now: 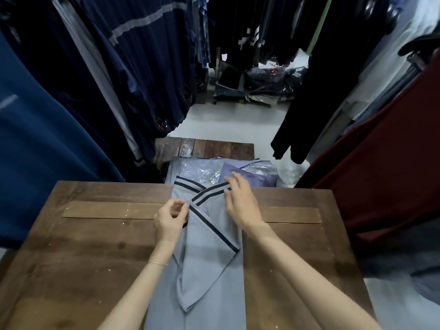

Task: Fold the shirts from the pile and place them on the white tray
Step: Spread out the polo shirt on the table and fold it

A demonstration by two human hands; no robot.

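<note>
A grey shirt (pixel 209 277) with dark-striped sleeve cuffs lies lengthwise on the wooden table (pixel 95 246), its sides folded in and the two sleeves crossed over the middle. My left hand (pixel 170 219) pinches the edge of one striped sleeve near the crossing. Just to the right, my right hand (pixel 240 201) hovers with relaxed fingers over the other striped cuff at the shirt's top right. Beyond the table's far edge sits a pile of shirts in clear plastic bags (pixel 221 171). No white tray is in view.
Racks of dark hanging clothes (pixel 133 67) close in on the left, and a maroon garment (pixel 385 167) hangs on the right. A low wooden bench (pixel 204 147) stands behind the bagged pile. Bagged goods (pixel 257 84) lie on the floor farther back.
</note>
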